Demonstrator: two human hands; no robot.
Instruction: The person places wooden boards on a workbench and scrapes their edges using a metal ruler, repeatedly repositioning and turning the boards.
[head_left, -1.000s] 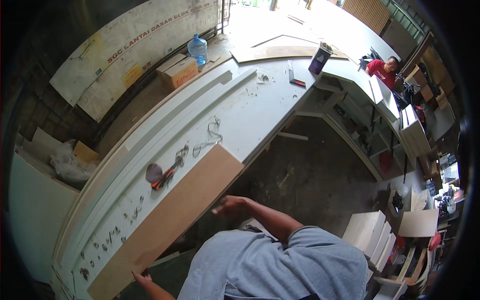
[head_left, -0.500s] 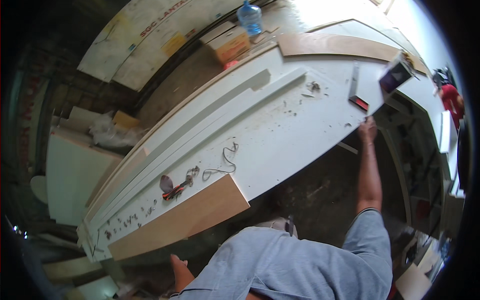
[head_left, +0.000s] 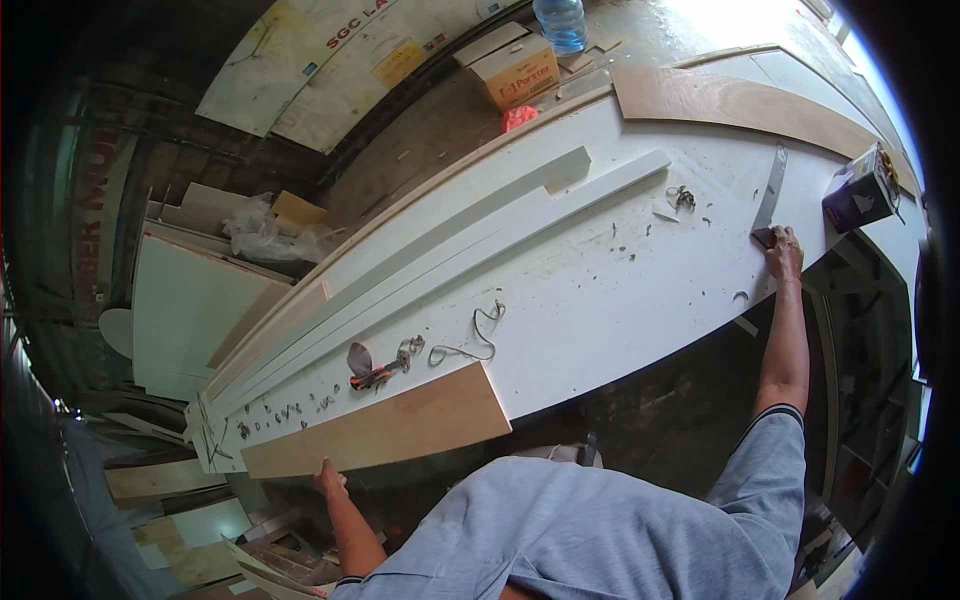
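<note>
At the right end of a long white worktable (head_left: 590, 320), my right hand (head_left: 785, 253) is closed on the handle of a try square. The metal blade of the try square (head_left: 771, 188) lies on the white surface, pointing away from me. My left hand (head_left: 331, 480) is at the near edge of a plywood board (head_left: 390, 425), one digit over the edge and the rest mostly below it. This board lies along the table's near side. Beyond it are orange-and-black pliers (head_left: 375, 376) and a loose cord (head_left: 470, 345).
Long white strips (head_left: 450, 250) run along the far side. A dark can (head_left: 862, 190) stands past my right hand, near another plywood piece (head_left: 740, 105). Shavings and small hardware are scattered about. A cardboard box (head_left: 515, 75) and a blue water jug (head_left: 561, 25) stand behind.
My right hand has moved from the table edge onto the try square's handle. My left hand has come up to the plywood board's near edge. The view has shifted.
</note>
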